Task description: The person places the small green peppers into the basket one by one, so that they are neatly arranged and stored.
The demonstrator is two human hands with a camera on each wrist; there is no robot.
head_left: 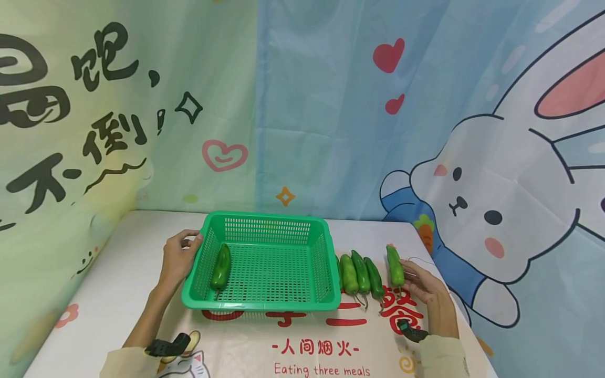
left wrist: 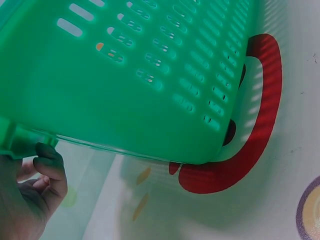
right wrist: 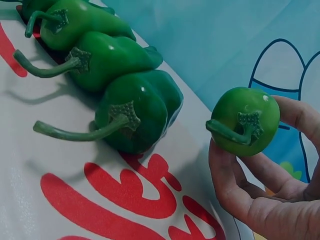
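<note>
From the head camera, the left hand [head_left: 178,258] grips the left rim of the green basket [head_left: 264,304], which sits on the tabletop [head_left: 123,273] with one green pepper [head_left: 221,266] lying along its left side; the right hand [head_left: 425,287] holds another pepper [head_left: 395,266] just right of a row of three peppers [head_left: 362,273] lined up beside the basket's right wall. The carried pepper has to cross over that row to reach the basket, so a low path could knock those peppers out of line or roll one toward the tabletop's edge. In the left wrist view, the fingers [left wrist: 49,167] curl under the basket's rim [left wrist: 20,140], and the basket's side wall [left wrist: 125,75] fills the frame; it looks as if that side may be tilted up off the tabletop, though the angle is too close to be sure. If it is tipped, the pepper inside could slide toward the far wall, or the light basket could skid when another pepper lands. In the right wrist view, the pepper [right wrist: 245,121] is pinched between thumb [right wrist: 225,175] and fingers at its stem end only, clear of the nearest pepper in the row [right wrist: 137,112]. Such a light hold on a smooth, rounded skin could let it twist free and drop short.
</note>
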